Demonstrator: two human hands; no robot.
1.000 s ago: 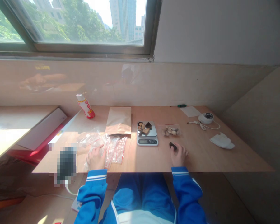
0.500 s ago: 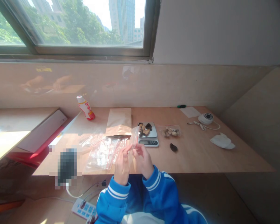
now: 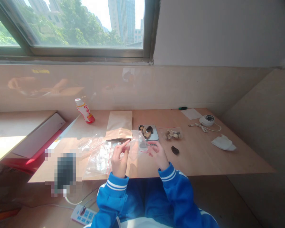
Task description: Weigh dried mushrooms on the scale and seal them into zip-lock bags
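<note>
While a power strip (image 3: 85,215) is lying below the near edge of the desk (image 3: 199,163), two blue sleeves (image 3: 115,186) are reaching over that edge. Near its middle, the left hand (image 3: 120,160) and the right hand (image 3: 158,153) are holding one clear bag (image 3: 138,139) over the desk; each grip is pinching it between thumb and finger, one from the left side and one from the right side. Close to the near left corner, a dark thing (image 3: 66,172) is showing, blurred by big squares, and more clear bags (image 3: 97,160) are lying between it and the left hand. To the right of the right hand, one dark piece (image 3: 174,150) is lying alone. Behind the held bag a scale (image 3: 155,136) is standing, partly hidden, and brown and dark pieces (image 3: 146,132) are resting on top of it. Just to its right, a filled bag (image 3: 173,134) is lying, and left of the scale, a brown paper bag (image 3: 119,124). Near the far left corner a bottle (image 3: 85,111) is standing; toward the far right corner, a white device (image 3: 206,120) is lying.
</note>
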